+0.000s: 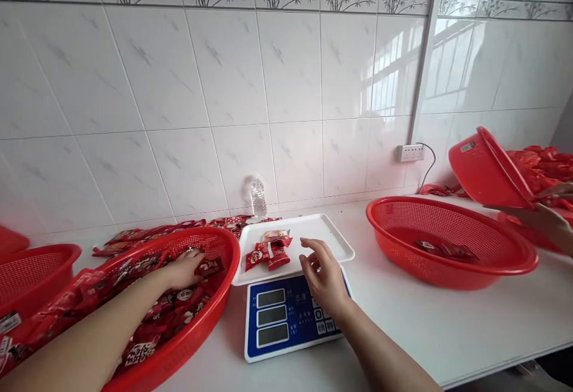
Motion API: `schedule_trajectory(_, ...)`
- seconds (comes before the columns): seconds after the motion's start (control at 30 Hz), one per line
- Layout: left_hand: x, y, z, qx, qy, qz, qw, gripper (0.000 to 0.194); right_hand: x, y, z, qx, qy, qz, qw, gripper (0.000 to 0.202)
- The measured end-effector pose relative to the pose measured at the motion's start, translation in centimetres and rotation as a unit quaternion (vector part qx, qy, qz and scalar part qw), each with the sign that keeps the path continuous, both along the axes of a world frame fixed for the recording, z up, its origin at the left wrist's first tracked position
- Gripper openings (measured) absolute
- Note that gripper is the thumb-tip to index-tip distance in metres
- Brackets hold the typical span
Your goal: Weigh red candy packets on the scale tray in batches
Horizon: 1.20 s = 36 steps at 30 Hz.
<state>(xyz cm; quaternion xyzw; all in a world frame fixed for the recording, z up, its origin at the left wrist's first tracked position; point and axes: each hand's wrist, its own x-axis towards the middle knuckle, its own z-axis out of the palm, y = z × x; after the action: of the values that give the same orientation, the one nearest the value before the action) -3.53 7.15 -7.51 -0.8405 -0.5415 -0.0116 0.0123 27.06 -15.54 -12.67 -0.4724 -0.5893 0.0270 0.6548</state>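
Observation:
My left hand (184,268) reaches into a red plastic basket (227,247) heaped with small red snack packets (142,349). It touches the packets, and its fingertips are hidden, so I cannot tell whether it grips one. My right hand (326,275) hovers over the near right edge of a white scale tray (323,234). Its fingers are bent and apart, with nothing between them. A few red packets (267,255) lie on the left of the tray, one with a pale printed wrapper. In front stands the scale's blue panel (295,332), its three displays blank.
A water bottle (258,197) stands by the wall, near a row of red packets (147,231). On the right, a red basket (447,275) holds a few packets. Another person's hand (550,225) is beside a tilted red basin (487,168). Another basket (40,261) is far left.

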Motion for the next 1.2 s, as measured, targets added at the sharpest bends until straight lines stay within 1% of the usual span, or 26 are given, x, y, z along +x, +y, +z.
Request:
schedule_trajectory(0.07, 0.1, -0.1, -0.3, -0.007, 0.058, 0.016, 0.998, 0.079, -0.1, -0.2, 0.0, -0.002, 0.0, 0.001, 1.0, 0.027)
schedule_trajectory(0.1, 0.3, -0.2, -0.3, -0.01, 0.069, 0.022, 0.997, 0.083, -0.1, -0.3, 0.0, -0.004, -0.002, 0.0, 1.0, 0.026)
schedule_trajectory(0.2, 0.5, -0.4, -0.3, -0.022, 0.067, 0.044, 0.997, 0.084, -0.3, -0.6, 0.0, -0.016, -0.008, -0.002, 1.0, 0.025)
schedule_trajectory(0.3, 0.5, -1.1, -0.1, -0.043, 0.063, 0.084, 0.994, 0.086, -0.5, -0.7, -0.3, -0.027, -0.006, 0.001, 1.0, 0.025)
schedule_trajectory(0.37, 0.6, -1.9, 0.1, -0.054, 0.072, 0.084, 0.992, 0.086, -0.5, -0.7, -0.5, -0.031, 0.001, 0.001, 1.0, 0.025)
schedule_trajectory(0.47, 1.0, -3.2, 0.3, -0.067, 0.088, 0.06, 0.992, 0.08, -0.5, -0.9, -1.0, -0.042, 0.006, -0.006, 0.999, 0.027)
schedule_trajectory(0.57, 1.6, -4.1, 0.2, -0.073, 0.074, 0.064, 0.993, 0.071, -0.2, -1.1, -1.7, -0.06, 0.004, -0.02, 0.998, 0.031)
schedule_trajectory(0.63, 1.9, -4.4, 0.0, -0.078, 0.061, 0.066, 0.993, 0.069, 0.1, -1.2, -2.2, -0.071, 0.003, -0.032, 0.997, 0.034)
schedule_trajectory(0.77, 2.1, -4.4, -0.3, -0.08, 0.031, 0.072, 0.994, 0.068, 0.7, -1.1, -2.6, -0.077, 0.0, -0.05, 0.996, 0.036)
schedule_trajectory(0.83, 2.3, -4.5, -0.3, -0.073, 0.021, 0.071, 0.995, 0.065, 0.7, -1.1, -2.4, -0.075, -0.001, -0.047, 0.996, 0.035)
schedule_trajectory(0.93, 2.4, -4.5, -0.1, -0.061, 0.014, 0.051, 0.997, 0.059, 0.3, -1.2, -1.6, -0.065, 0.0, -0.032, 0.997, 0.033)
schedule_trajectory(1.07, 2.2, -3.1, 0.0, -0.043, 0.002, 0.03, 0.999, 0.056, 0.0, -0.7, -0.7, -0.04, -0.01, -0.021, 0.999, 0.029)
schedule_trajectory(1.13, 2.0, -2.4, -0.1, -0.037, 0.003, 0.046, 0.998, 0.058, 0.0, -0.6, -0.6, -0.035, -0.017, -0.023, 0.999, 0.028)
schedule_trajectory(1.2, 2.0, -2.3, -0.2, -0.033, 0.001, 0.059, 0.998, 0.061, 0.0, -0.7, -0.6, -0.038, -0.017, -0.026, 0.999, 0.028)
